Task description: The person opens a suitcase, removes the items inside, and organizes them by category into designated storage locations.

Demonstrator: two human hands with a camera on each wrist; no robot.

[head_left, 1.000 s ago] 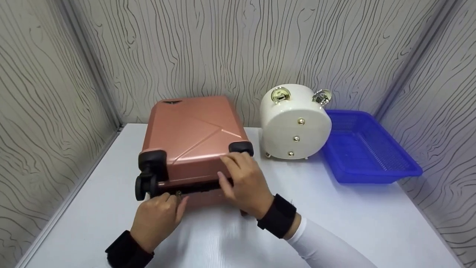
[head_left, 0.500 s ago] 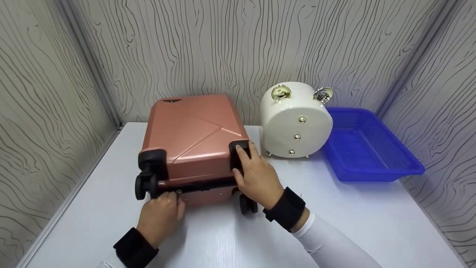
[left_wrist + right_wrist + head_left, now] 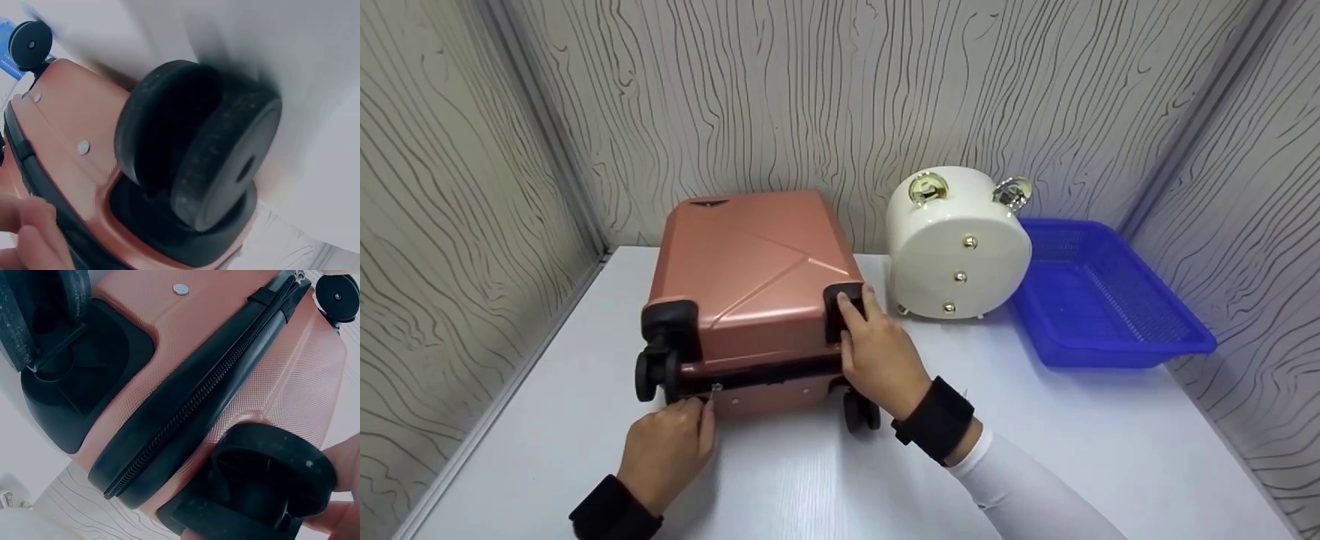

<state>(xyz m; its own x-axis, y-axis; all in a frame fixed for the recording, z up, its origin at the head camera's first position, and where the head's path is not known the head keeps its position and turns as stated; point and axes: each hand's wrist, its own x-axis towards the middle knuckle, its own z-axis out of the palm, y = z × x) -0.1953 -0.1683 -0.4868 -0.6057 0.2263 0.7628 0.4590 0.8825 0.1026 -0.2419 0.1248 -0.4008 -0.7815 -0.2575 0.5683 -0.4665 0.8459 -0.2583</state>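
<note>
A pink hard-shell suitcase (image 3: pixel 757 255) lies flat on the table, its wheeled end facing me. My left hand (image 3: pixel 664 450) pinches the zipper pull at the left of the black zipper band (image 3: pixel 185 405); the metal slider (image 3: pixel 300 277) shows in the right wrist view. In the left wrist view, curled fingers (image 3: pixel 36 233) are beside the band, and the pull itself is hidden. My right hand (image 3: pixel 885 364) grips the right upper black corner, with fingers around its wheel (image 3: pixel 275 461). Another wheel (image 3: pixel 197 140) fills the middle of the left wrist view.
Right of the suitcase stands a round white case (image 3: pixel 952 255) with gold studs and two gold ear-like parts on top. Beyond it a blue plastic basket (image 3: pixel 1132 349) sits on the white table (image 3: pixel 1035 435). Patterned panels (image 3: pixel 825 97) wall the back and sides.
My right hand has moved right, from the suitcase's near edge onto the black wheel corner. My left hand has shifted slightly, ending a little farther left in the last half second.
</note>
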